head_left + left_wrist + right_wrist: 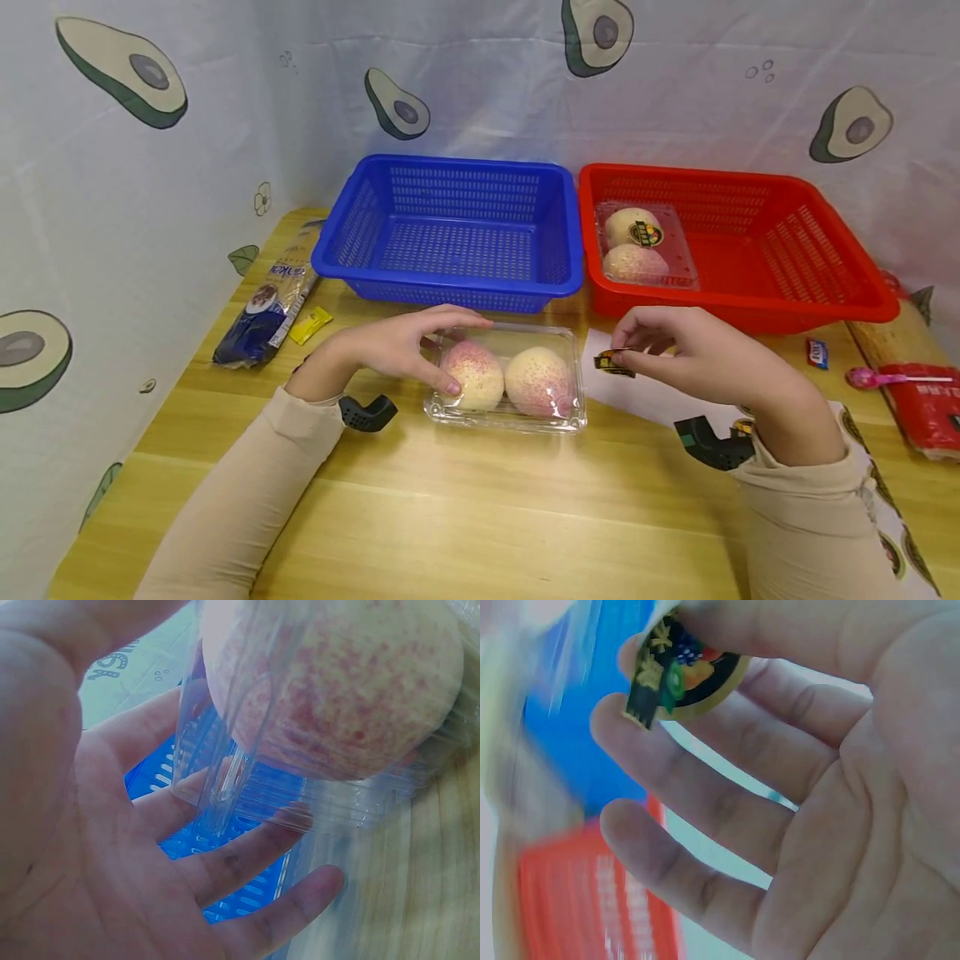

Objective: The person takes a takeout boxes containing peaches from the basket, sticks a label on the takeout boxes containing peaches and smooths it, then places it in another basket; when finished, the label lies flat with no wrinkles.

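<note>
Now left hand [397,346] flat on clear clamshell [510,377] (two speckled buns); right hand [693,354] pinches glossy round sticker [613,362].

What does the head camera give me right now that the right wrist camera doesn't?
Head view only: the left hand resting on the clear clamshell of two peaches, the empty blue basket, and a second clamshell in the red basket. Right wrist view only: the sticker's fruit print and gold rim. Both: the right hand pinching the sticker.
</note>
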Tool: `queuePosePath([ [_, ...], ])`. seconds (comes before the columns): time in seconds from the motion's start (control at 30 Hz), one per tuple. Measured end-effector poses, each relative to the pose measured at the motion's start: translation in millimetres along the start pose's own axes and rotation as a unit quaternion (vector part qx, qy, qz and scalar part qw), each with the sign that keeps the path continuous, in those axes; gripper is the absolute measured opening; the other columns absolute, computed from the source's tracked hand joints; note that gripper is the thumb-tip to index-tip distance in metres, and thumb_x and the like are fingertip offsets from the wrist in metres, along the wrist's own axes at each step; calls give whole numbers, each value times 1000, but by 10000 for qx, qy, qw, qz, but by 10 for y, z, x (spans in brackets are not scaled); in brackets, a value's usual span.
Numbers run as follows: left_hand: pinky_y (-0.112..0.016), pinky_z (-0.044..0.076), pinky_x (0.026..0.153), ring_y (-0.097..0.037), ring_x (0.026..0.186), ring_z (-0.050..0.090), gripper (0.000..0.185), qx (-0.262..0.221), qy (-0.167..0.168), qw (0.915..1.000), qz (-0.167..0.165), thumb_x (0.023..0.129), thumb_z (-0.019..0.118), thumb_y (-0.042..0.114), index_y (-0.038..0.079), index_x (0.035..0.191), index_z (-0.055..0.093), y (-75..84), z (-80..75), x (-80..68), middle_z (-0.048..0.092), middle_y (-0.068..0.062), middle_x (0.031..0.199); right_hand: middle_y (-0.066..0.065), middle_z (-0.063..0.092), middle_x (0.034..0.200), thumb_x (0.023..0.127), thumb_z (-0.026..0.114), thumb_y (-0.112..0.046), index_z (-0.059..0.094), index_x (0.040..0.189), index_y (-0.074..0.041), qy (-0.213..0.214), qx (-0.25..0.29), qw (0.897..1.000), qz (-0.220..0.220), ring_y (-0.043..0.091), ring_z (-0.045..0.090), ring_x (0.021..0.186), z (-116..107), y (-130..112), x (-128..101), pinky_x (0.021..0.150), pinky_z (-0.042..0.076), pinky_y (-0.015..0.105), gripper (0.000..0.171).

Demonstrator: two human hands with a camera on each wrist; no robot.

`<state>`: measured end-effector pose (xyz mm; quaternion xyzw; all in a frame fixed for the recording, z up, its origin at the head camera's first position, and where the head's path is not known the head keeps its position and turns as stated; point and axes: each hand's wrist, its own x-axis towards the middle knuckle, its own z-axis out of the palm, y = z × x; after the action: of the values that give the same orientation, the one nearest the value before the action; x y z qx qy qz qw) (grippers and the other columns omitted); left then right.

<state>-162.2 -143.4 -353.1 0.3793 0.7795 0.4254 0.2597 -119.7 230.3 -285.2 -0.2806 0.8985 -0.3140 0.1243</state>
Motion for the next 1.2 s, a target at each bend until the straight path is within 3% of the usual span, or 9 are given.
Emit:
queuePosePath([
  [0.2, -43, 42, 106, -23, 136, 40, 86, 103, 10, 9999, 5, 83, 86, 25, 16, 155, 40, -5, 1, 12, 36, 2, 155, -9, 67, 90, 92, 76, -15, 67, 99, -19, -192, -94, 9982, -565, 11, 64, 87, 225, -363, 307, 72, 55, 35, 12],
  [0.43, -42, 42, 106, -24, 135, 42, 86, 2, -18, 10000, 1, 84, 85, 24, 14, 155, 38, -5, 20, 28, 35, 1, 156, -5, 66, 91, 88, 77, -8, 66, 103, -12, -432, -271, 9953, -821, 14, 62, 82, 488, -453, 593, 75, 55, 37, 19],
  [0.63, -44, 42, 106, -24, 135, 42, 86, 82, -14, 10000, 15, 84, 85, 26, 14, 155, 38, -3, 0, 16, 36, 0, 155, -5, 65, 86, 88, 78, -7, 67, 101, -10, -300, -393, 9947, -904, 13, 61, 77, 554, -450, 638, 70, 54, 33, 17],
  [0.8, -43, 42, 106, -23, 136, 40, 87, 138, 4, 9999, -42, 83, 85, 29, 17, 155, 38, -8, -9, 3, 35, 2, 156, -4, 67, 86, 87, 79, -6, 69, 101, -8, -177, -296, 9958, -843, 13, 63, 78, 579, -465, 658, 74, 56, 34, 17],
  [1.2, -44, 42, 106, -22, 137, 39, 87, 165, 4, 9998, -109, 83, 85, 28, 17, 155, 38, 13, 3, 14, 36, 3, 155, -3, 66, 86, 85, 74, 2, 69, 104, -7, -366, -190, 9954, -863, 15, 62, 79, 617, -475, 661, 76, 56, 38, 22],
])
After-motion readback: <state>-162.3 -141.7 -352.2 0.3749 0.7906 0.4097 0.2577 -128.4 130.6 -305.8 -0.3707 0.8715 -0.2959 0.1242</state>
